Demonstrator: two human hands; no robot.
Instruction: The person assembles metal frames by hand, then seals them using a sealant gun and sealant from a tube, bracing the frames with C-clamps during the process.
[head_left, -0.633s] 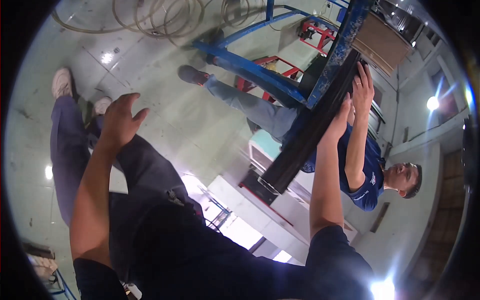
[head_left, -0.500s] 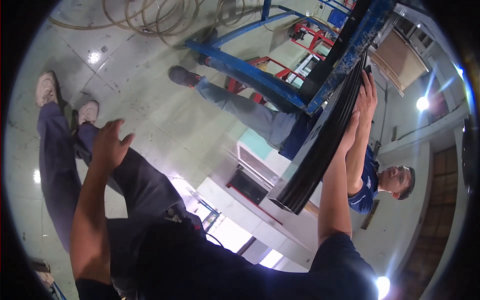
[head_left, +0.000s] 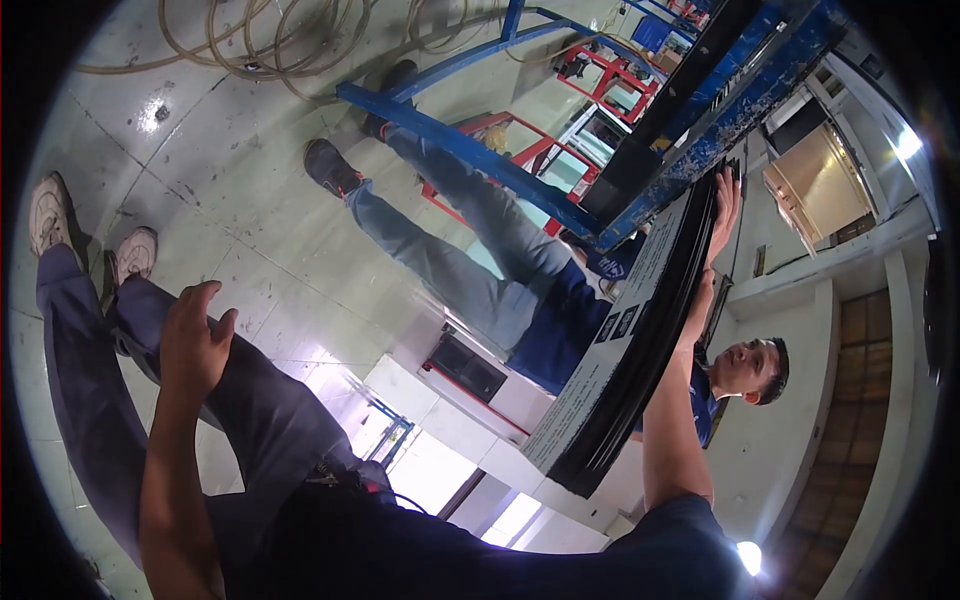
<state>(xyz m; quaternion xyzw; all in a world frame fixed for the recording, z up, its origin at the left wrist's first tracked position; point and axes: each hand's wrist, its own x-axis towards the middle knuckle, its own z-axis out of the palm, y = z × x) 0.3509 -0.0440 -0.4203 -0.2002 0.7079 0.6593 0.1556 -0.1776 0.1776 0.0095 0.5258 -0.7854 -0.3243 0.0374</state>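
Note:
A long stack of thin black panels [head_left: 632, 395], with a printed white face [head_left: 610, 335], slants across the middle right. My right hand [head_left: 699, 312] grips its long edge, with the fingers partly hidden against the stack. Just beyond it, a co-worker's hand [head_left: 726, 212] lies on the same edge. My left hand [head_left: 196, 338] hangs in the air at the left, over my own leg. Its fingers are loosely bent, the thumb stands apart, and it holds nothing.
A worn blue metal frame [head_left: 480, 150] stands by the far end of the stack. The co-worker [head_left: 745, 370] is on the stack's other side. Red metal stands [head_left: 610, 85] are behind the frame. Coiled hose [head_left: 270, 45] lies on the tiled floor [head_left: 200, 130].
The stack has tilted, so more of its printed white face shows, and its near end sits lower in view. My right hand stays on its edge. My left hand remains empty.

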